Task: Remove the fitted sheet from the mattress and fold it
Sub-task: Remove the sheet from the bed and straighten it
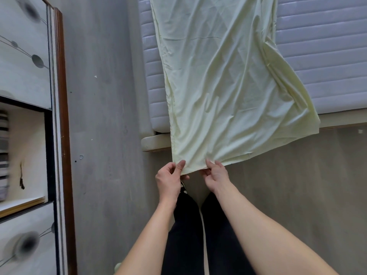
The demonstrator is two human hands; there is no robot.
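The pale yellow sheet [224, 92] was already off the mattress [321, 62], folded into a long strip that lay across the mattress top and hung over the near end of the bed frame [153, 142] toward the floor [103, 116]. Its lowest edge was held just below the bed frame: the left hand [168, 179] was pinched on the left corner between thumb and fingers, and the right hand [215, 175] was pinched on the hem close beside it. Both grips were seen to be small fingertip pinches rather than full handfuls, so the layers could be judged likely to slip apart if the strip were lifted or shaken. The right side of the strip, nearer the mattress, was skewed and wrinkled, and a crooked next fold could be expected unless the edges were matched first. The hanging end could also be dragged onto the floor.
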